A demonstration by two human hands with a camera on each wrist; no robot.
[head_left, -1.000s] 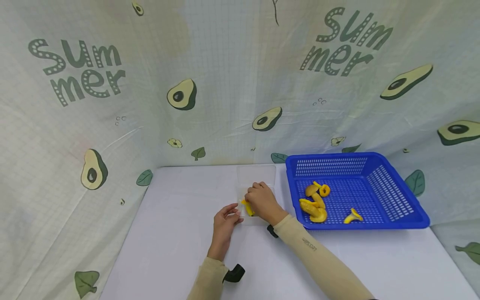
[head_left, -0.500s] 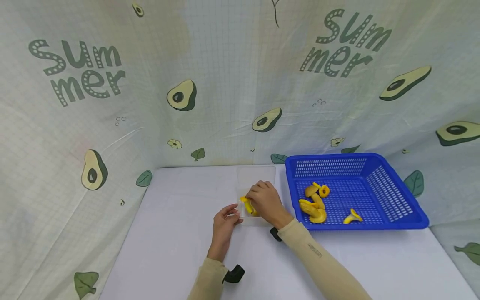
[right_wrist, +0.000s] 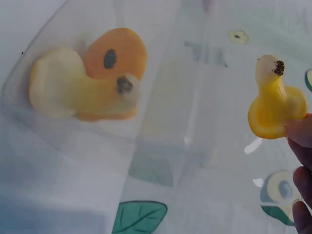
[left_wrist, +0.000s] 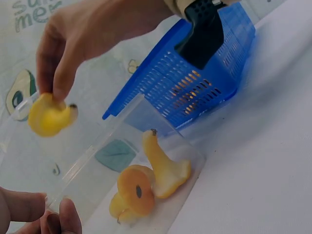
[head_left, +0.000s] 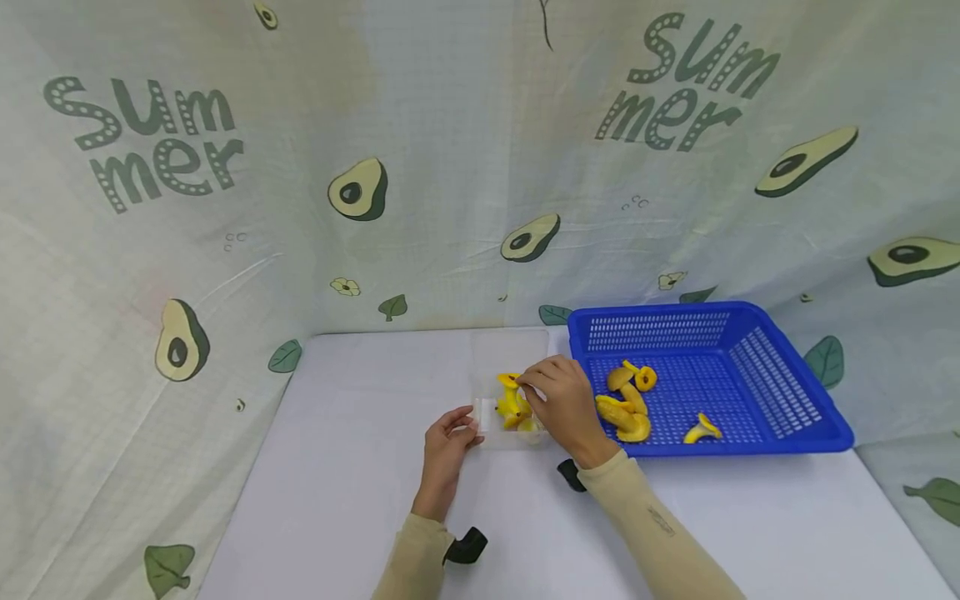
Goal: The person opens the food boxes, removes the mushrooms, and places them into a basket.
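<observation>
1. Avocado-print backdrop [head_left: 442,108], white table [head_left: 352,392]; head view: left hand [head_left: 445,450] pinches clear box [head_left: 501,442] edge, right hand [head_left: 564,406] pinches yellow mushroom [head_left: 507,380] over box, blue basket [head_left: 720,383] beside.
2. Left wrist: more mushrooms [left_wrist: 165,170] inside box.
3. Right wrist: held mushroom's stem end dark.

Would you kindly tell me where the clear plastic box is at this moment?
In the head view, the clear plastic box stands on the white table, just left of the blue basket, with the person's left hand at its left edge.
</observation>
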